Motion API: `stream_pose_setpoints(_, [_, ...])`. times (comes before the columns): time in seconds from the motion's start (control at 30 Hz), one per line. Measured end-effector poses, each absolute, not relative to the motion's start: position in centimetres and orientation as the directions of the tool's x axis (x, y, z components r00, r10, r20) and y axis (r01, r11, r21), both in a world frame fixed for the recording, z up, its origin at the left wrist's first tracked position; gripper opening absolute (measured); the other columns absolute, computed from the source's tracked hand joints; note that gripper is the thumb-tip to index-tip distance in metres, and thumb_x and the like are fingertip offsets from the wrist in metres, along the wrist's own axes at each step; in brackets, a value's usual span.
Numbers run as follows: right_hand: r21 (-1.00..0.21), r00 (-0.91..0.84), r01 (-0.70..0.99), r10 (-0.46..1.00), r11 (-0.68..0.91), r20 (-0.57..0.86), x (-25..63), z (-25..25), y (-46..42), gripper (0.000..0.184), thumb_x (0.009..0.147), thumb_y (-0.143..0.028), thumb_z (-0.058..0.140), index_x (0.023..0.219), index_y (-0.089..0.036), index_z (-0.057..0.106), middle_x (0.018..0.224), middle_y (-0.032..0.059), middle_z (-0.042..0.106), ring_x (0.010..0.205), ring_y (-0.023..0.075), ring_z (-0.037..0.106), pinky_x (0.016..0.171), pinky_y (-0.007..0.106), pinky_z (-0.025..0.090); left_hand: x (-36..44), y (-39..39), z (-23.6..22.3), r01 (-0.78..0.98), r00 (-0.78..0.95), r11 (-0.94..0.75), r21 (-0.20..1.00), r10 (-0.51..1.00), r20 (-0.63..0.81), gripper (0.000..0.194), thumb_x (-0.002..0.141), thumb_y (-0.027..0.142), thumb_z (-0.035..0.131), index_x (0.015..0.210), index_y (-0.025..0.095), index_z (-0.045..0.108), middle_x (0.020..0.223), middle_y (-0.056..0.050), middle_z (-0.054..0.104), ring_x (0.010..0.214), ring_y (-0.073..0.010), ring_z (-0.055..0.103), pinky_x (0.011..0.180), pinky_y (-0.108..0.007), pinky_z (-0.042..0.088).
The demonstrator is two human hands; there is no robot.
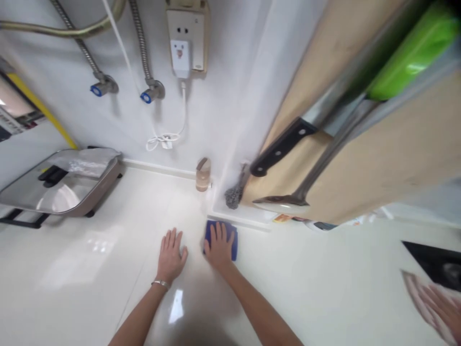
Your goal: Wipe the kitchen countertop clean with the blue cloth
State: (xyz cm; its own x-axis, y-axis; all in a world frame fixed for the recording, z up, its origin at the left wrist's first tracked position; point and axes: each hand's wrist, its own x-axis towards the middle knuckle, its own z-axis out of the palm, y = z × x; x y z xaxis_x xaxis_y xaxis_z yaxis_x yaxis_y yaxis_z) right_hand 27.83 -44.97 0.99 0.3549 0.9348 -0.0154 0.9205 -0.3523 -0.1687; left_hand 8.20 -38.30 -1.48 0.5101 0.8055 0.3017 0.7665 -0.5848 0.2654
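Note:
My right hand (219, 244) lies flat on a folded blue cloth (234, 242), its fingers spread and stretched out. The cloth rests on the glossy white countertop (288, 274), close to the base of a white ledge. To its left, my left hand (171, 257) is flat on the counter with fingers extended and nothing under it that I can see. A bracelet (161, 283) circles the left wrist. Just beyond the hands, a small bottle of pinkish liquid (203, 175) stands against the wall.
An electric pan with a glass lid (57, 180) sits at left. A wooden board (360, 168), a black-handled knife (279, 148), a ladle (324, 156) and a steel-wool scrubber (233, 196) are at right. A charger (180, 57) and valves (151, 91) project from the wall.

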Motion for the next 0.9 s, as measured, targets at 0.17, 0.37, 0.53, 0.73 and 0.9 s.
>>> stream_pose_setpoints(0.17, [-0.234, 0.3, 0.925, 0.954, -0.299, -0.032, 24.8, 1.3, -41.5, 0.07, 0.097, -0.051, 0.027, 0.156, -0.014, 0.023, 0.164, 0.017, 0.02, 0.15, 0.0395, 0.013, 0.115, 0.072, 0.004, 8.1, -38.4, -1.4, 0.77, 0.496, -0.552, 0.319, 0.833, 0.244, 0.06, 0.091, 0.034, 0.047, 0.148, 0.014, 0.043, 0.161, -0.015, 0.032, 0.151, -0.0331, 0.022, 0.122, -0.057, 0.024])
stream_pose_setpoints(0.37, [-0.261, 0.272, 0.929, 0.962, -0.261, 0.006, 25.0, 1.7, -43.1, 0.068, 0.098, -0.052, 0.027, 0.156, -0.018, 0.023, 0.164, 0.0147, 0.019, 0.15, 0.0368, 0.016, 0.116, 0.071, 0.006, 7.8, -38.3, -1.5, 0.768, 0.492, -0.556, 0.318, 0.83, 0.262, 0.059, 0.091, 0.035, 0.047, 0.146, 0.014, 0.046, 0.159, -0.016, 0.036, 0.15, -0.0327, 0.025, 0.121, -0.056, 0.025])
stream_pose_setpoints(0.53, [-0.278, 0.279, 0.925, 0.96, -0.259, 0.033, 25.9, 1.4, -48.7, 0.066, 0.098, -0.054, 0.029, 0.155, -0.022, 0.025, 0.164, 0.0114, 0.022, 0.151, 0.0339, 0.018, 0.118, 0.068, 0.007, 7.9, -38.2, -1.3, 0.768, 0.483, -0.56, 0.311, 0.825, 0.293, 0.056, 0.093, 0.036, 0.043, 0.143, 0.012, 0.049, 0.158, -0.017, 0.038, 0.15, -0.0327, 0.027, 0.121, -0.055, 0.025])
stream_pose_setpoints(0.73, [-0.176, 0.391, 0.91, 0.918, -0.376, 0.06, 29.6, 0.0, -59.0, 0.06, 0.099, -0.05, 0.03, 0.154, -0.027, 0.028, 0.163, 0.0054, 0.025, 0.15, 0.0295, 0.023, 0.12, 0.062, 0.013, 7.9, -37.8, -1.5, 0.759, 0.486, -0.571, 0.313, 0.816, 0.312, 0.055, 0.093, 0.037, 0.041, 0.141, 0.011, 0.05, 0.156, -0.019, 0.04, 0.149, -0.0341, 0.027, 0.121, -0.055, 0.025])
stream_pose_setpoints(0.9, [-0.141, 0.392, 0.915, 0.917, -0.379, 0.081, 31.5, -0.4, -63.8, 0.062, 0.099, -0.05, 0.029, 0.156, -0.024, 0.024, 0.162, 0.0065, 0.028, 0.149, 0.0259, 0.028, 0.12, 0.053, 0.023, 8.0, -37.6, -1.7, 0.748, 0.491, -0.583, 0.318, 0.808, 0.325, 0.057, 0.093, 0.04, 0.042, 0.142, 0.013, 0.049, 0.157, -0.018, 0.039, 0.15, -0.0341, 0.024, 0.121, -0.057, 0.024])
